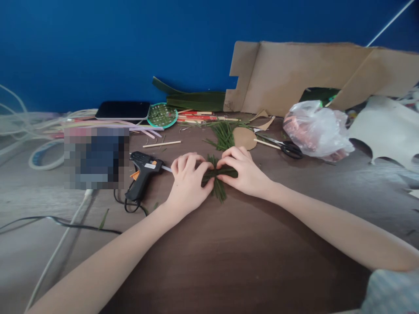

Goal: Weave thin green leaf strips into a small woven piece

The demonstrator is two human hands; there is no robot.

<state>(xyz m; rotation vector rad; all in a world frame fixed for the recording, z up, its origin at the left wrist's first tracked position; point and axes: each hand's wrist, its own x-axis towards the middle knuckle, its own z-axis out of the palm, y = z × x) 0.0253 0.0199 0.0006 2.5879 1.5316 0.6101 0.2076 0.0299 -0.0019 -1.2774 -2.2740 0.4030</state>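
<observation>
Both hands meet over the middle of the table. My left hand [191,179] pinches the left end of a dark green leaf strip [225,173], thumb and fingers closed on it. My right hand [244,171] grips the same strip from the right in a like pinch. Under the strip, crossing it, lies a small bundle of thin green leaf strips [219,192], its ends showing above and below. Just beyond the hands are a pile of cut green strips [223,136] and a round brown cardboard disc [245,138].
A black glue gun [144,172] lies left of my left hand, its cord trailing. Scissors [290,148] and a plastic bag [319,131] are at right. Cardboard [294,74] leans on the blue wall. A phone [122,110] and a green-rimmed round piece [163,115] lie at the back.
</observation>
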